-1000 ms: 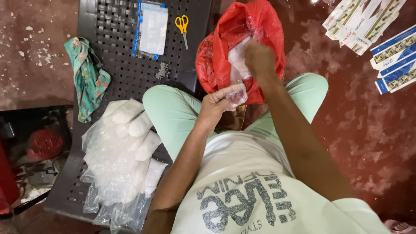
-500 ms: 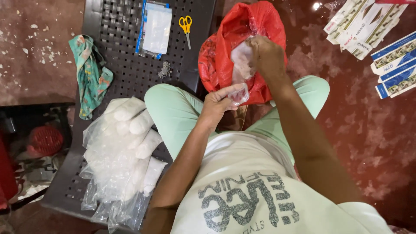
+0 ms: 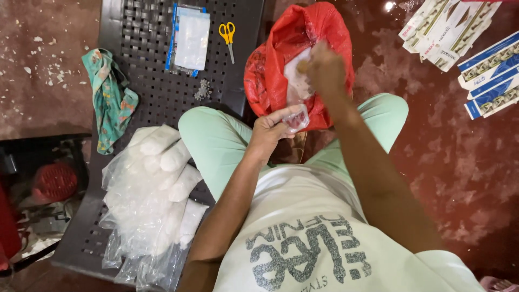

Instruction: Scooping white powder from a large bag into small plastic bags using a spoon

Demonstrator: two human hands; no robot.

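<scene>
Head view: our left hand (image 3: 268,130) pinches a small clear pouch (image 3: 297,118) by its mouth just in front of the red bag (image 3: 303,48), while our right hand (image 3: 323,69), blurred and bunched over the white stuff in that bag, seems to grip a pinch of it, though we can't tell for sure. To do this cleanly we'd judge: hold the pouch mouth open and close under the right hand, load over the bag so spill drops back in, away from the filled packets (image 3: 162,178) on the black desk (image 3: 146,32).

A home packing spot: worn red cement floor (image 3: 459,162), black perforated bench (image 3: 146,65) piled with filled clear pouches (image 3: 157,189).
</scene>
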